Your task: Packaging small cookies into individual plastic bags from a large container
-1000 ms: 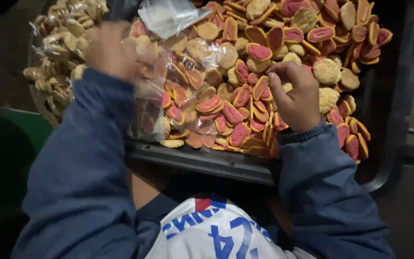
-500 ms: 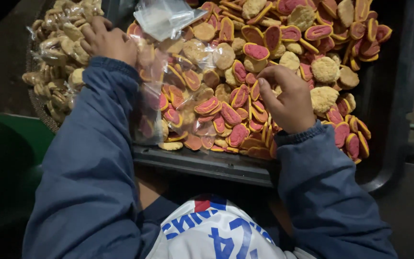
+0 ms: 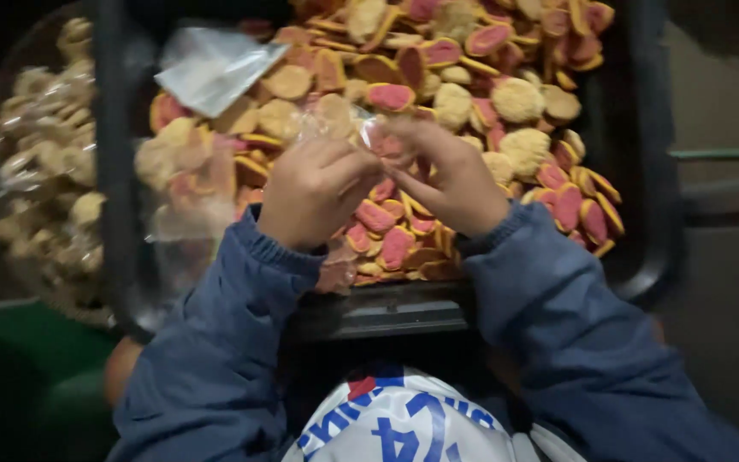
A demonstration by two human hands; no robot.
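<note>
Fingers (image 3: 361,162) of both hands pinch the mouth of a thin clear bag (image 3: 339,128), left hand (image 3: 314,192) and right hand (image 3: 446,175) touching above the pink-topped cookies (image 3: 387,231) in the black tray (image 3: 643,128). Flimsy, slippery film, likely best gripped at its edge; cookies look crumbly.

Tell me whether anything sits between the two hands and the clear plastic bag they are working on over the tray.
Nothing visible does. The left hand and the right hand already pinch the clear plastic bag between them, directly over the pink and tan cookies in the black tray. The picture is blurred, so the exact grip is unclear.
</note>
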